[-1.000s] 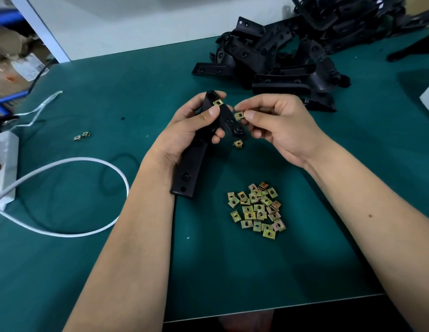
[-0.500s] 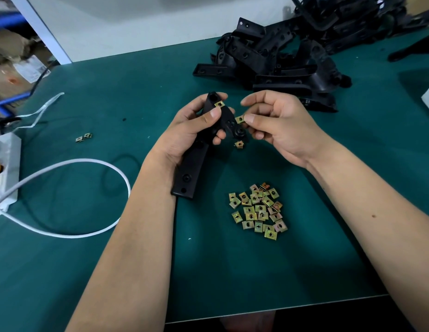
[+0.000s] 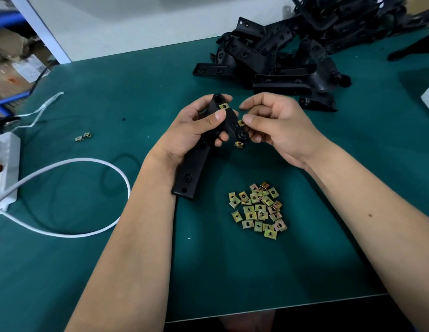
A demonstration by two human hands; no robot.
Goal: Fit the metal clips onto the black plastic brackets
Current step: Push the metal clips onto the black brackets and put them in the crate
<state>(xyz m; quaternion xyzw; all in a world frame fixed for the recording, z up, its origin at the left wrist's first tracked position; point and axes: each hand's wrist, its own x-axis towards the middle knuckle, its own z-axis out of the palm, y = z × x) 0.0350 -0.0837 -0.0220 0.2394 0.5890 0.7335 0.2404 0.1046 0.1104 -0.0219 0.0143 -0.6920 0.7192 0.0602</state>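
My left hand (image 3: 194,130) grips a long black plastic bracket (image 3: 192,173) held above the green mat, thumb across its upper part. One brass-coloured metal clip (image 3: 223,106) sits on the bracket's top end. My right hand (image 3: 278,128) pinches a second clip (image 3: 241,123) at the bracket's right edge, thumb on it. A third clip (image 3: 238,144) shows just below the bracket's round boss; I cannot tell if it is fitted or lying on the mat. A loose heap of clips (image 3: 257,209) lies nearer me on the mat.
A big pile of black brackets (image 3: 287,56) fills the far right of the green mat (image 3: 113,97). Two stray clips (image 3: 84,137) lie at the left. A white cable (image 3: 72,164) loops at the left from a white power strip (image 3: 5,168). The mat's front edge is close.
My right hand's index finger has lifted and spread away while the thumb stays on the clip at the bracket's edge. The left hand and bracket have hardly moved.
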